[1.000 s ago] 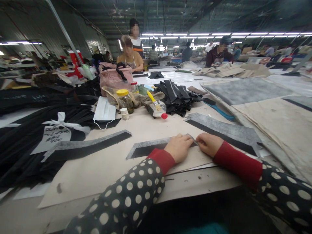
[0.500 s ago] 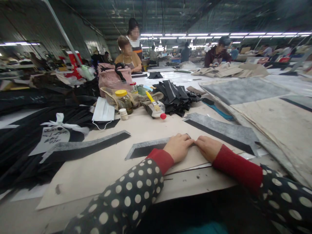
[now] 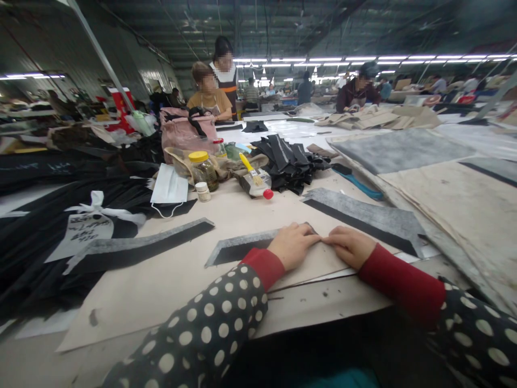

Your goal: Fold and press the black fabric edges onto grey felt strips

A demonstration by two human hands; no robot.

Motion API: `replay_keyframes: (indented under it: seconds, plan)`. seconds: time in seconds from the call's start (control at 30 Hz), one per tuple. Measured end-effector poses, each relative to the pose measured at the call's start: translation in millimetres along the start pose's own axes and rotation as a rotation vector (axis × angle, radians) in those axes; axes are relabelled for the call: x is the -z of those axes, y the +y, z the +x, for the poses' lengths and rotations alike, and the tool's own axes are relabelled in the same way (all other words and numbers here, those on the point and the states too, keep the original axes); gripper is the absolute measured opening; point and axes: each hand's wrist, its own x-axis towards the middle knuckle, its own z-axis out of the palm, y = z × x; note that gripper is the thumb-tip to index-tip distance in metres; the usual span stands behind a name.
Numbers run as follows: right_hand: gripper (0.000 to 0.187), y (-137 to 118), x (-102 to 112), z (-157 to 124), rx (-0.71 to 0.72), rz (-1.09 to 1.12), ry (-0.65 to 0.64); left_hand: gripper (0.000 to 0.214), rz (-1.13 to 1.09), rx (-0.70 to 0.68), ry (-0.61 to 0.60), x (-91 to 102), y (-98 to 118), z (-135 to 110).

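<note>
Felt strip [image 3: 242, 249], flat on the near counter [image 3: 181, 280]: left hand [image 3: 293, 245] and right hand [image 3: 350, 246] meet at its right end, the corner lifted a second ago now down, fingers curled narrow, any pinch impossible to tell.

A long grey felt strip [image 3: 242, 247] with a black band along its near side lay flat on the pale board [image 3: 173, 280], toward its front edge, left end cut slanted.

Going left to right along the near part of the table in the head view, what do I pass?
First the handwritten tag with its white ribbon → long grey-and-black strip → shorter strip, its end under the fingers → left hand → right hand.
</note>
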Motion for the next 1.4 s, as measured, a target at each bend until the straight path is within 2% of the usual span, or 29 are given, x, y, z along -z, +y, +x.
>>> replay_keyframes:
  seconds: [0.17,0.37,0.57,0.73,0.93,1.07,1.17,1.27,1.4]
  plan:
    - [0.031,5,5,-9,-0.155,0.23,0.022,0.035,-0.057,-0.075,-0.042,5.3,3,-11]
    - [0.033,-7,-4,-10,-0.104,0.284,0.057,0.035,-0.063,-0.098,-0.053,10.2,10,-19]
    - [0.031,-5,-12,-5,-0.058,0.307,0.103,0.033,-0.074,-0.102,-0.032,8.6,10,-17]
    - [0.035,-11,-9,-6,0.05,0.203,0.102,0.032,-0.075,-0.077,-0.022,9.6,11,-17]
    - [0.036,-22,-3,-7,0.064,-0.031,0.041,0.03,-0.18,-0.062,0.004,6.7,7,-15]
    - [0.038,-25,-2,-5,0.082,-0.166,0.002,0.031,-0.302,0.018,0.027,1.0,0,-12]
    - [0.037,-24,-4,-5,0.098,-0.214,0.006,0.027,-0.361,0.111,0.106,1.0,-3,-11]
    - [0.037,-23,-7,-6,0.103,-0.226,0.025,0.03,-0.303,0.153,0.145,3.1,-2,-10]
    - [0.036,-25,-5,-7,0.094,-0.227,0.022,0.033,-0.073,0.038,0.066,6.3,3,-8]
